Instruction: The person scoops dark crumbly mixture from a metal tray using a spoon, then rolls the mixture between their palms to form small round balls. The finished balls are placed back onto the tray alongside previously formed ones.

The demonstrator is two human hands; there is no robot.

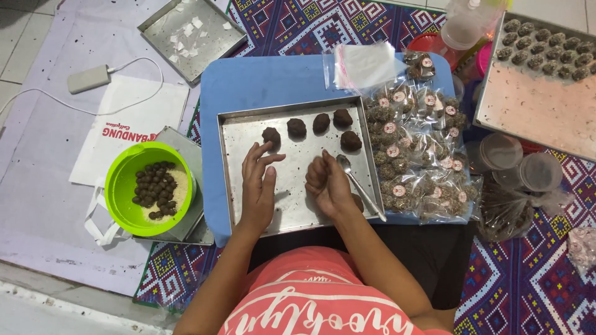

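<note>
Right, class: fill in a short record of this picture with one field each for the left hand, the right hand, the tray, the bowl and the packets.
left hand: open, flat on metal tray, fingertips by a dough lump
right hand: curled, contents hidden
tray: five dark lumps, one spoon
green bowl: small dark balls on pale crumbs
sealed packets: piled right of tray
</note>
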